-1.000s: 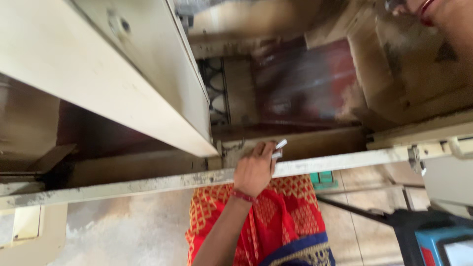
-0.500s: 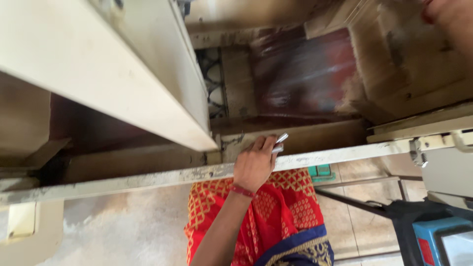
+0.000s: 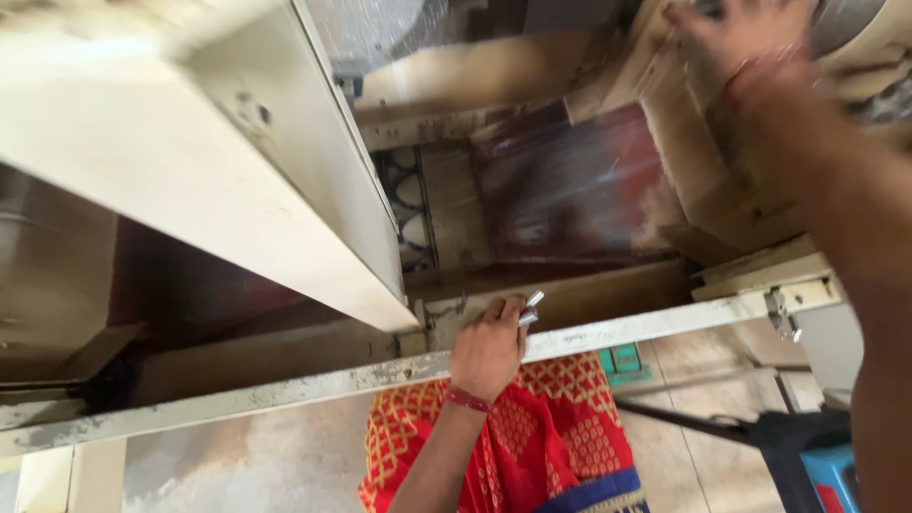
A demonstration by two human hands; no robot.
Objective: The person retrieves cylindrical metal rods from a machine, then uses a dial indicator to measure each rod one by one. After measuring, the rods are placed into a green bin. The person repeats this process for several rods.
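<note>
Left hand [image 3: 489, 347] grip clenched on small metal pieces [image 3: 530, 310], resting on the painted rail [image 3: 285, 389]. Right hand [image 3: 750, 43] up at the cardboard [image 3: 693, 161], blurred; grip state unclear.

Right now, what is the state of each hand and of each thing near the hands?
Left hand: resting on the worn cream metal rail, fingers closed around small silvery metal pieces.
Right hand: raised, blurred, fingers spread against the beige machine parts.
Cream metal panel: tilted, paint chipped.
Red patterned cloth: hanging below the rail.
</note>
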